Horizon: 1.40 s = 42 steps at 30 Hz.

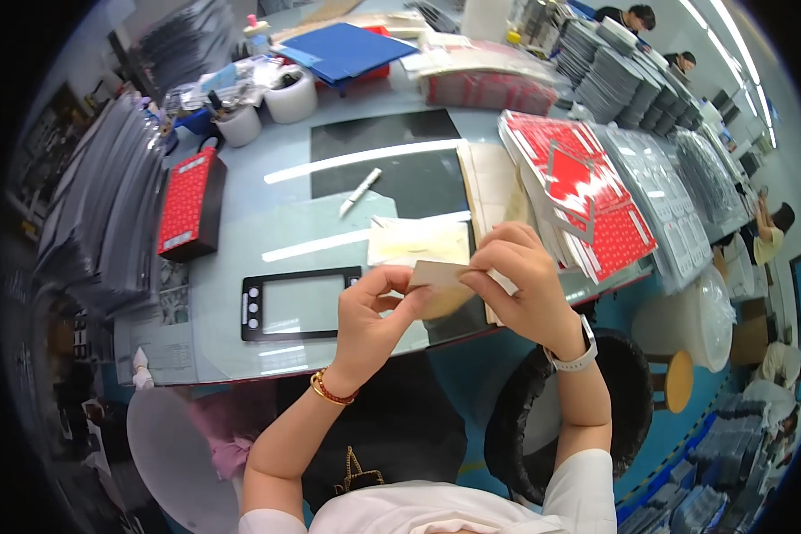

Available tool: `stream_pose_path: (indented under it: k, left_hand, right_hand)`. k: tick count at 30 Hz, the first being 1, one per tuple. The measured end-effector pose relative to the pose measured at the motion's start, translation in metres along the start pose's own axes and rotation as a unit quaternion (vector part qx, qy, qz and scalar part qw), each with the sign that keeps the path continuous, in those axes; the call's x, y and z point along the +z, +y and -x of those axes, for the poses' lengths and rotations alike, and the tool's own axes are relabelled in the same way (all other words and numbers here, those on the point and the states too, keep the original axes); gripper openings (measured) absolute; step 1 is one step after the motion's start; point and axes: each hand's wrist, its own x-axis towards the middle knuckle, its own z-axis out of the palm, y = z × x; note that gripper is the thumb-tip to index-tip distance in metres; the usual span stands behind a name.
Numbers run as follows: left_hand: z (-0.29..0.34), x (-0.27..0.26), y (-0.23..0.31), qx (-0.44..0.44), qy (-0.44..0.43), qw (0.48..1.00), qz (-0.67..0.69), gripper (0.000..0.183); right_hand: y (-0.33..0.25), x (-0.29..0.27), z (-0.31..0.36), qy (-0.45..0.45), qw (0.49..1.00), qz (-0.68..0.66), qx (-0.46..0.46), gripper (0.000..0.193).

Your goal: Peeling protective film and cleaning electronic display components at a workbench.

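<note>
Clock centred mid-view. Bench: pale, glossy. Between 9 and 10: red patterned box, dark-sided; farther out, tall stack of grey sheets. Towards 11: large white tub; smaller white tub beside it, nearer 10. Between 11 and 12: blue folder, lying over something red. Between 1 and 2: piled grey trays; person in dark top beyond. Between 2 and 3: clear plastic trays. At 4, below bench level: black-lined bin; round-topped wooden stool just beside.
</note>
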Motion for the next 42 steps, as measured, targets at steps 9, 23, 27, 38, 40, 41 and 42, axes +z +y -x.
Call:
stream_pose_path:
  k: [9, 23, 27, 38, 40, 41, 42]
  left_hand:
    - [0.009, -0.013, 0.04, 0.009, 0.0, 0.995, 0.098, 0.015]
    - [0.039, -0.032, 0.061, -0.159, -0.073, 0.962, 0.209, 0.01]
    - [0.045, -0.035, 0.046, -0.178, -0.087, 0.97, 0.143, 0.012]
    - [0.055, -0.043, 0.015, -0.2, -0.097, 0.966, 0.129, 0.013]
    - [0.057, -0.045, 0.012, -0.205, -0.11, 0.962, 0.145, 0.015]
    - [0.057, -0.045, 0.011, -0.206, -0.109, 0.962, 0.145, 0.015]
    - [0.056, -0.046, 0.01, -0.205, -0.131, 0.958, 0.15, 0.015]
  right_hand:
    - [-0.041, -0.016, -0.024, -0.081, 0.993, -0.077, 0.036, 0.009]
    - [-0.074, 0.007, -0.01, -0.174, 0.802, -0.446, 0.358, 0.018]
    - [-0.065, 0.026, 0.014, -0.15, 0.762, -0.487, 0.399, 0.019]
    - [-0.049, 0.066, 0.046, -0.118, 0.792, -0.471, 0.369, 0.021]
    - [-0.049, 0.07, 0.048, -0.116, 0.796, -0.47, 0.362, 0.02]
    - [-0.049, 0.071, 0.049, -0.114, 0.802, -0.468, 0.354, 0.02]
    - [-0.049, 0.072, 0.05, -0.114, 0.801, -0.469, 0.355, 0.02]
